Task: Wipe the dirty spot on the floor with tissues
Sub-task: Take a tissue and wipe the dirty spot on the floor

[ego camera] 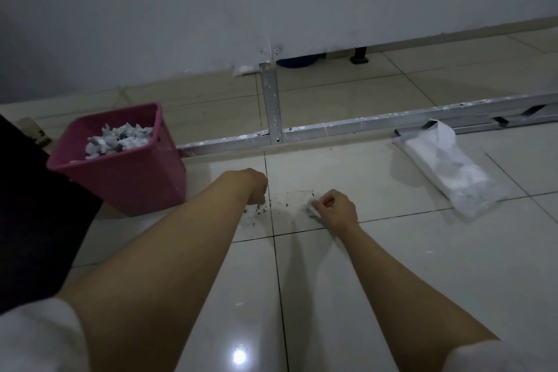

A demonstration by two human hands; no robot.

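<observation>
Right hand [335, 209] pinched a crumpled white tissue wad [311, 209] between thumb and curled fingers, wad pressed to the glossy white floor tiles [332, 296]. The dirty spot, a scatter of dark specks [271, 205], lay directly left of that wad, spread across the dark grout line and running roughly left-right between the 2 hands. Left hand [255, 187] sat at the spot's left end, fingers curled under; whether it held anything couldn't be told from this angle, possibly nothing.

Landmark: the spot. Pink plastic bin [120, 172] full of used grey-white tissues [117, 140] stood just left of it, beyond the left forearm. Clear plastic pack of white tissues [450, 172] lay well to its right, 1 sheet sticking up. An aluminium rail frame [302, 131] ran across the floor behind it.

Key relation: dirt lay left of the tissue-holding hand, so the wipe likely called for a leftward sweep along the spot's long axis. The right hand held the only visible tissue. Specks remained, so the job looked partly done.
</observation>
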